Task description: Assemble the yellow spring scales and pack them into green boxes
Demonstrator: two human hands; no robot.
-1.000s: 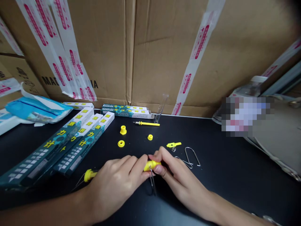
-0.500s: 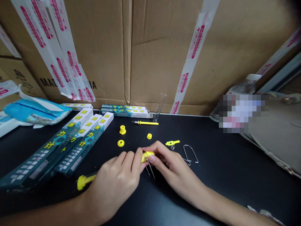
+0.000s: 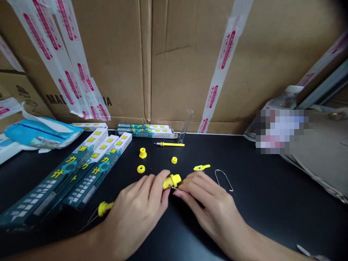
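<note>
My left hand (image 3: 137,204) is wrapped round a tubular spring scale, whose body is mostly hidden in the fist. One yellow end (image 3: 174,180) of it sticks out between my hands, and another yellow end (image 3: 103,208) with thin wire shows behind the left wrist. Pinched in the fingers of my right hand (image 3: 212,201) is a metal wire loop (image 3: 174,187) that meets the yellow end; most of the wire is covered. Beyond the right hand lie a flat yellow part (image 3: 201,167) and a loose bent wire loop (image 3: 224,178).
Yellow collars (image 3: 143,153), a yellow ring (image 3: 141,169), a yellow rod with a metal tip (image 3: 170,144) and a clear tube (image 3: 185,127) stand or lie farther back. Printed boxes (image 3: 100,163) lie left. A bottle (image 3: 289,97) and grey bag (image 3: 323,145) are right, cardboard (image 3: 179,72) behind.
My right hand has shifted from the yellow end to the wire loop, which has swung from hanging down to pointing right. The yellow end is more exposed, and the left hand keeps its grip.
</note>
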